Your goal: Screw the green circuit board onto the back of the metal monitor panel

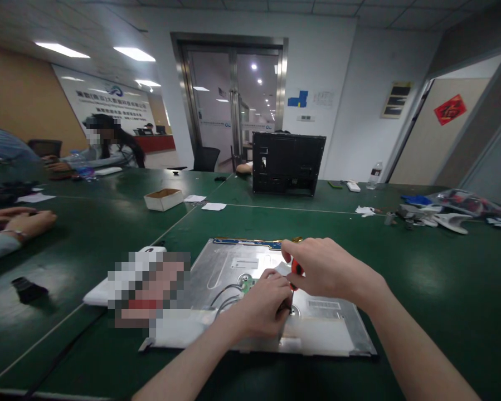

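Green table (421,289): screwdriver (296,268) inside right grip (325,270)

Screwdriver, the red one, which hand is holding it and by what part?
The right hand grips the screwdriver by its red handle; the shaft is hidden. The left hand rests on the metal panel by the tip; whether it holds anything cannot be told.

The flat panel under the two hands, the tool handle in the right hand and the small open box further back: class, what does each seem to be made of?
Flat panel: likely sheet metal, dull silver, with soft reflections and pressed round bosses.
Tool handle in the right hand: probably plastic or rubber, red-orange, mostly hidden.
Small open box: seemingly cardboard, white outside, brown inside.
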`<state>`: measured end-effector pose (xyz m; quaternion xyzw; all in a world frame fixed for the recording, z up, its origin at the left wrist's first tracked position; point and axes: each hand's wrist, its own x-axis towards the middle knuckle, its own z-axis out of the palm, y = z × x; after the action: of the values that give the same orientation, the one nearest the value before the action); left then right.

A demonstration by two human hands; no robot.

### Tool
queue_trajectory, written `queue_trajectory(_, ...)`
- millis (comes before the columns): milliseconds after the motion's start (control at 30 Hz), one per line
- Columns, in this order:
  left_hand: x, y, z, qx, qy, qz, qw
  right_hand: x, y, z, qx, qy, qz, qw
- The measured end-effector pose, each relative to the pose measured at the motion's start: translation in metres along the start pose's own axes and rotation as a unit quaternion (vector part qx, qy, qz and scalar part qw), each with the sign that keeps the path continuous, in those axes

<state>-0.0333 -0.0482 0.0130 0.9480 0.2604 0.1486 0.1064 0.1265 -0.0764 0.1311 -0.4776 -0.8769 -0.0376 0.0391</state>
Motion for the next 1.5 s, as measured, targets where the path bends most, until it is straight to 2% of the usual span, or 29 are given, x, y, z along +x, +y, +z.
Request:
queue_trajectory(67, -0.0001, -0.0003, 0.0001, 0.0, -0.002, 0.0, 1.0, -0.001, 0.0011, 0.0006, 0.009, -0.003, -0.008, 1.0)
queue_trajectory(233, 0.0005, -0.0003, 0.0, 0.008, -0.013, -0.004, 1.0, 0.0014, 0.0014, 0.0001, -0.014, -0.012, 0.047, 0.999)
queue_trajectory(467, 0.0005, 0.0001, 0.0003, -0.002, -0.005, 0.005, 1.0, -0.0022, 0.0033, -0.005, 0.006, -0.031, -0.006, 0.999)
queue_trajectory(667, 0.0009, 0.0002, -0.0001, -0.009, -0.008, 0.002, 1.0, 0.0009, 0.0026, -0.0041, -0.019, -0.032, 0.044, 0.998)
queue_trajectory(900, 0.0007, -0.001, 0.0016, -0.013, -0.001, 0.006, 1.0, -0.0023, 0.0052, -0.0051, 0.01, -0.026, -0.016, 0.999)
queue_trajectory(1133, 0.0007, -0.0003, 0.0014, -0.005, -0.004, 0.003, 1.0, 0.0007, 0.0026, -0.0045, -0.014, -0.03, 0.035, 0.999)
queue_trajectory(1400, 0.0006, -0.0026, 0.0036, 0.014, -0.003, 0.007, 1.0, -0.0044, 0.0047, -0.0044, 0.023, -0.032, -0.029, 0.999)
queue_trajectory(1500, 0.001, -0.0019, 0.0028, 0.015, -0.007, 0.004, 1.0, -0.0035, 0.0037, -0.0041, 0.024, -0.028, -0.011, 0.999)
